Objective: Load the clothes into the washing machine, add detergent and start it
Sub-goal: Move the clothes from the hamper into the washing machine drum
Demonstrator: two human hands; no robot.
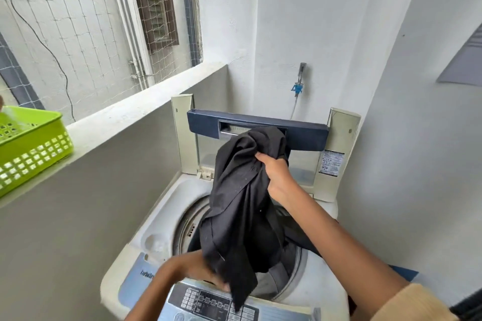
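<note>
A top-loading washing machine [167, 219] stands below me with its lid [257, 125] folded up at the back. A black garment [242, 206] hangs over the open drum [292, 266]. My right hand [276, 174] grips the garment's bunched top, held high above the drum. My left hand [193, 271] is blurred at the drum's near rim, touching the garment's lower part; its grip is partly hidden by the cloth. The garment's tail drapes over the control panel [208, 302]. More dark cloth lies inside the drum.
A green plastic basket [34, 148] sits on the grey ledge [146, 101] at left. A tap with a blue hose connector [297, 87] is on the white wall behind the machine. White walls close in on the right; a netted opening lies beyond the ledge.
</note>
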